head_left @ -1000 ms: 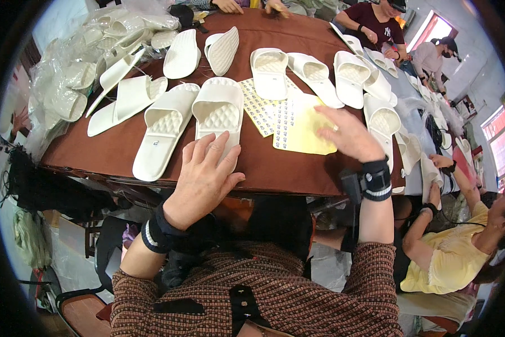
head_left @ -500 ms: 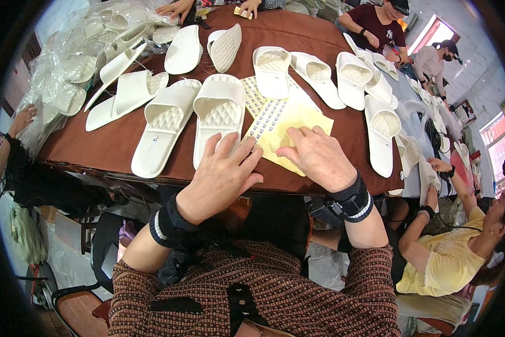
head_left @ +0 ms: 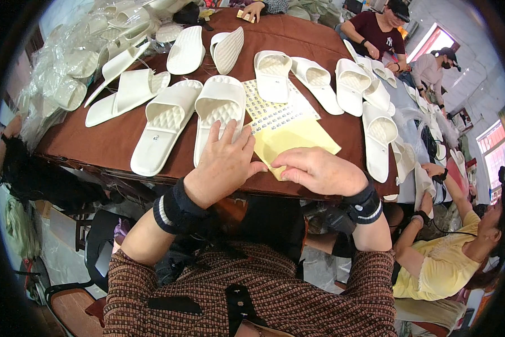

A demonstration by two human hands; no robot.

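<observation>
Left hand [head_left: 224,163] lies flat, fingers spread, on the heel end of a white slipper [head_left: 217,121] near the table's [head_left: 95,140] front edge; it presses the slipper without closing around it. Right hand [head_left: 320,170], at 3 o'clock from the left, rests knuckles up on the near corner of a yellow sheet [head_left: 294,140], its fingertips curled toward that corner. Whether they pinch anything there cannot be told.

A sticker sheet [head_left: 275,106] of small printed labels lies at 12 o'clock from the yellow sheet, partly overlapping it, and just at 3 o'clock from the held slipper.

State of the work, judged from the layout: the neighbouring slipper [head_left: 162,126], at 9 o'clock from the held one, already carries a small label on its insole. The held slipper shows none on its visible part, though the hand covers its heel, so its labelling seems to be the step in hand.

Left to do: more white slippers [head_left: 320,84] lie from 12 to 2 o'clock; labels on them are too small to make out. Bagged slippers [head_left: 67,62] are heaped at 10 o'clock. Other people work along the far and right sides.
</observation>
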